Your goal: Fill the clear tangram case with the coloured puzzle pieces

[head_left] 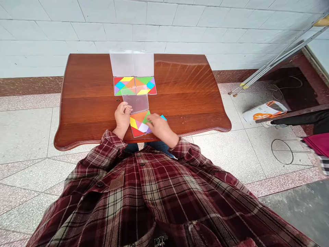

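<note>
Closest to me on the table is an open tangram case (pixel 140 116) with orange, yellow, pink, red, green and purple pieces in its tray; a pale patch shows among them. Its clear lid (pixel 136 103) stands up at the far side. My left hand (pixel 122 116) is at the lid's lower left corner, fingers curled in a pinch at its edge. My right hand (pixel 161 127) reaches over the tray's right side, fingertips bent together at the green piece (pixel 146 117); what they hold is hidden. A blue piece (pixel 163 117) shows just behind that hand, partly covered.
Two filled tangram cases (pixel 124 85) lie side by side farther back, their clear lids (pixel 132 64) raised. The brown wooden table (pixel 185 92) stands near a tiled wall. Right of it are metal crutches (pixel 257 73), a white bag (pixel 264 110) and part of another person (pixel 317 137).
</note>
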`<state>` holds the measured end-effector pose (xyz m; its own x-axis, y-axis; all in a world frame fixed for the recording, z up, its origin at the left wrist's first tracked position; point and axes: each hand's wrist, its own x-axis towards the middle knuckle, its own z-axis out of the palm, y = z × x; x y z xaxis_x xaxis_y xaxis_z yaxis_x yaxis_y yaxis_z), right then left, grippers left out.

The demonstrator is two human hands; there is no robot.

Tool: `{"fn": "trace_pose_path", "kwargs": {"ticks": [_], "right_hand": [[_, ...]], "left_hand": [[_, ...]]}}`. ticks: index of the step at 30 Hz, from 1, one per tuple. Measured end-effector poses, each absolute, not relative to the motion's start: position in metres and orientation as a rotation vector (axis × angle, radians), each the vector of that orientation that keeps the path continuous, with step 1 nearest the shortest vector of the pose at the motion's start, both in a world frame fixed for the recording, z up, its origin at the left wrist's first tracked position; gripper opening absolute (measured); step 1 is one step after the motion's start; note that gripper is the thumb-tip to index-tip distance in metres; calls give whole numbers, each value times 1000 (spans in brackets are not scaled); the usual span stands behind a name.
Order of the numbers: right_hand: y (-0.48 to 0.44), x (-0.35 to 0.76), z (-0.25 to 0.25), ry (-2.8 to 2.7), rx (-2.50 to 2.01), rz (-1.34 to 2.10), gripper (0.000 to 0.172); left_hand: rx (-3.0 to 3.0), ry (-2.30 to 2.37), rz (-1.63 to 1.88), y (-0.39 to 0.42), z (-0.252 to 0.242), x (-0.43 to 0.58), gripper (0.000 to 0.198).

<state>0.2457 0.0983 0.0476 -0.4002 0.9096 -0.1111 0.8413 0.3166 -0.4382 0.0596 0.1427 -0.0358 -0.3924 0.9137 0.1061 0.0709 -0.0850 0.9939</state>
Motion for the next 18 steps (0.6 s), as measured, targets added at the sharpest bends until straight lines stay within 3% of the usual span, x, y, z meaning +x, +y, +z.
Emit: {"fn": "trace_pose_path", "kwargs": {"ticks": [10, 18], "right_hand": [[83, 174, 38, -2598, -1740, 613, 35], [96, 179, 38, -2459, -1788, 837, 41]], "left_hand": [[1100, 1538, 1552, 143, -39, 62, 16], [1118, 1547, 1550, 142, -40, 62, 15]]}}
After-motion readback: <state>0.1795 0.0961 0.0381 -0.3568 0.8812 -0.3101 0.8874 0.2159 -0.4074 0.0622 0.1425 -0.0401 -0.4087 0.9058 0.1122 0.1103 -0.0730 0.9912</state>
